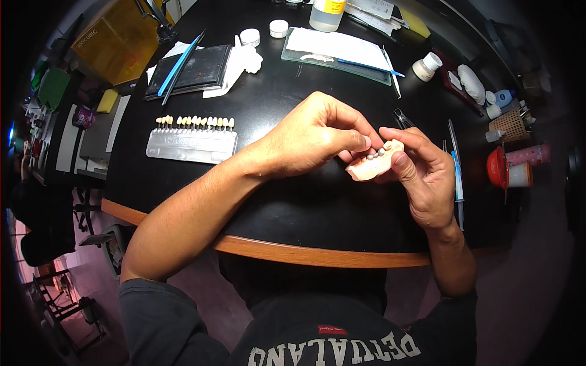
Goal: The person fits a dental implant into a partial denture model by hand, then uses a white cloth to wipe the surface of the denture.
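Ok so rn your R hand has the pinkish dental model gripped, thumb on the near side and fingers round the far side, held up over the black tabletop. Your L hand is curled in from the other side, thumb + fingers drawn close together right by the grey tooth caps on the model. Can't tell if you've got anything pinched there, fingertips are partly hidden, sry.

Step-wise, imo you're at the close fingerwork on those caps. Next move prob calls for R staying rock steady and L going light w/ the fingertips, bc the spot's tiny and a shove could tip the model. Shade guide is off to your left, blue-handled tool just past your R wrist, so watch that elbow tbh.
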`<act>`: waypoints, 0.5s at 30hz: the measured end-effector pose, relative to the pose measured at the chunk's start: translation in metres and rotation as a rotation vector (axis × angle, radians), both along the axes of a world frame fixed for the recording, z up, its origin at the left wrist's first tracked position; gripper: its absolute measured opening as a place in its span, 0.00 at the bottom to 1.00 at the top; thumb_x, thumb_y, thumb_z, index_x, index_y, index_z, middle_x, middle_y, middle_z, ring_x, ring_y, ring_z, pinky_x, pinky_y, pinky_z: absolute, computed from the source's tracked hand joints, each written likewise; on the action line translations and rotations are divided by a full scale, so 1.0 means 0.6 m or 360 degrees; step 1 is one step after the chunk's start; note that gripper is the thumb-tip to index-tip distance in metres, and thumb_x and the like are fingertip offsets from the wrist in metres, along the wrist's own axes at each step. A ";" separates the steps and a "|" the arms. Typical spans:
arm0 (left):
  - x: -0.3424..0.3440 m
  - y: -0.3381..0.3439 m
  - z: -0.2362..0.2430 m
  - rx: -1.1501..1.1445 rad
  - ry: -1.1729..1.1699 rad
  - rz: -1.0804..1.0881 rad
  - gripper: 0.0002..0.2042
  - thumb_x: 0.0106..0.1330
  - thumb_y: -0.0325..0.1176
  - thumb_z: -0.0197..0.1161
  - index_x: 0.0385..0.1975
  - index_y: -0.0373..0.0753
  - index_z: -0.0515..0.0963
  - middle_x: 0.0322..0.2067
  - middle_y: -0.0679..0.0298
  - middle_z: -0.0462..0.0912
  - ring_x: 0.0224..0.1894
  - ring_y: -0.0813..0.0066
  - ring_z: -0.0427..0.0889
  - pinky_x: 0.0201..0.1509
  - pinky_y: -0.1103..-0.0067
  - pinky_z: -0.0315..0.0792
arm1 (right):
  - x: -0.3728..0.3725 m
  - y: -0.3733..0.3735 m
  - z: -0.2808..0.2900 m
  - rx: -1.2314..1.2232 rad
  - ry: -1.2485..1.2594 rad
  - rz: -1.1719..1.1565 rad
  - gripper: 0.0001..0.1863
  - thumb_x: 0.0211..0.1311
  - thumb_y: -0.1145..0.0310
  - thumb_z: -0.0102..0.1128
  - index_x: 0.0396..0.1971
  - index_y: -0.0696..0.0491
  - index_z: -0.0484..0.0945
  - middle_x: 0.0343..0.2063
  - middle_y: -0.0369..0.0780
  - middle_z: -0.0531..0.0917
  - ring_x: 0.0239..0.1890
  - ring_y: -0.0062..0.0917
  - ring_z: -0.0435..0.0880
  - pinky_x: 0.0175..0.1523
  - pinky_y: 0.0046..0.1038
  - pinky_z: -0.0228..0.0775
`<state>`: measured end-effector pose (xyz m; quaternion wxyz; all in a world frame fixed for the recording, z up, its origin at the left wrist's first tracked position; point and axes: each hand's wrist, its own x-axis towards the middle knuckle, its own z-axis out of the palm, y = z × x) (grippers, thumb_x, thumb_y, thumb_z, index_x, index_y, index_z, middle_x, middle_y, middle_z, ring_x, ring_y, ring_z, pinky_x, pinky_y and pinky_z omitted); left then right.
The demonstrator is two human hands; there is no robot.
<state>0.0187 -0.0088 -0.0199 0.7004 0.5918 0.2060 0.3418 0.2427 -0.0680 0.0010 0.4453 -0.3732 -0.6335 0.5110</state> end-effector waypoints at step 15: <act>-0.003 -0.004 0.013 0.0214 0.0141 0.0082 0.09 0.65 0.25 0.71 0.43 0.30 0.86 0.33 0.59 0.89 0.35 0.78 0.86 0.43 0.81 0.79 | -0.005 -0.002 -0.004 0.0089 -0.0042 -0.0080 0.13 0.72 0.74 0.61 0.52 0.64 0.80 0.44 0.41 0.79 0.43 0.23 0.86 0.45 0.23 0.86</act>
